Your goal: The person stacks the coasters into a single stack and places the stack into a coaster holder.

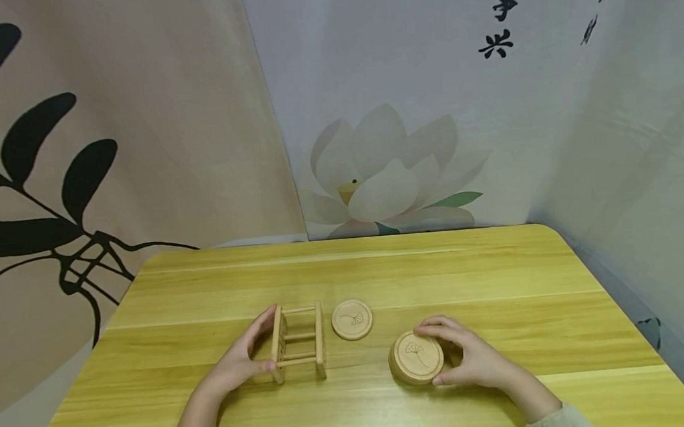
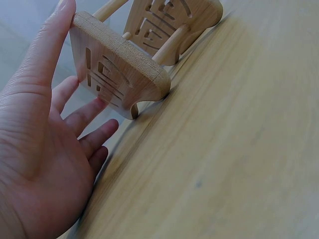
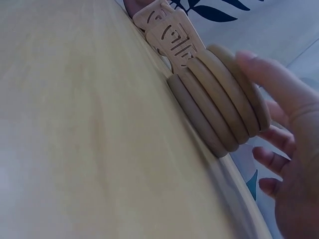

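In the head view, the left hand spans one side panel of a small wooden coaster rack, with the thumb at its near edge and the fingers toward the far edge. Up close in the left wrist view, fingertips touch the carved outer face of that panel. To the right, thumb and fingers of the right hand hold the rim of the top round wooden coaster, engraved with a ginkgo leaf. Beneath it are several more stacked coasters, the lowest right at the tabletop.
A single engraved coaster lies flat between the rack and the stack. The wood-grain table ends at a curtain printed with a lotus flower and dark leaves.
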